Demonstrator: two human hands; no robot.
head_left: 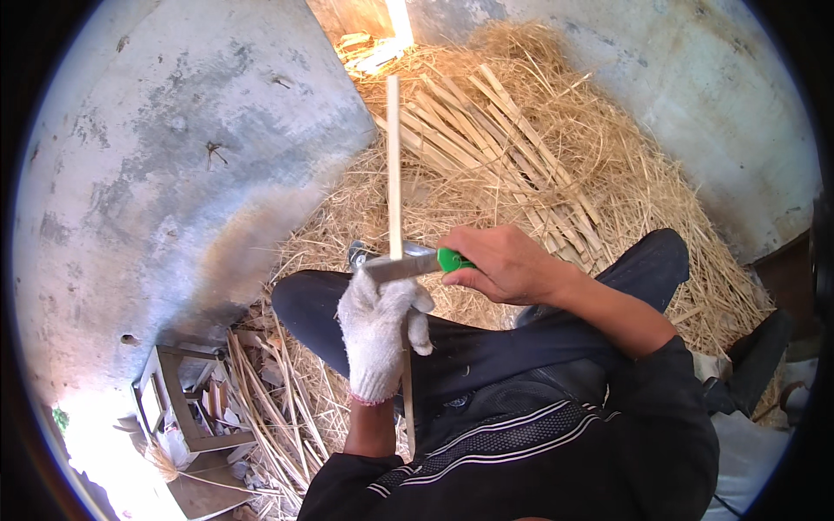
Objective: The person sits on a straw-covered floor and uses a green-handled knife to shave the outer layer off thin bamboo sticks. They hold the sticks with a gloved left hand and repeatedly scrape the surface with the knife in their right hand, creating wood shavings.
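Observation:
My left hand (375, 326), in a white knitted glove, is closed around a long pale strip of split wood or bamboo (394, 165). One end of the strip points away from me, and the other runs down past the glove toward my lap. My bare right hand (508, 265) grips the green handle of a knife (408, 267). Its flat, broad blade lies across the strip, just above the gloved fingers, with its tip end by the glove. From this view I cannot tell how deep the edge sits in the strip.
Beyond my crossed legs (521, 347), several pale strips (495, 130) lie on a heap of thin shavings (651, 191). Bare walls (217, 113) stand left and right. At lower left, a small open-framed box (178, 399) holds scraps, beside more long strips (287, 408).

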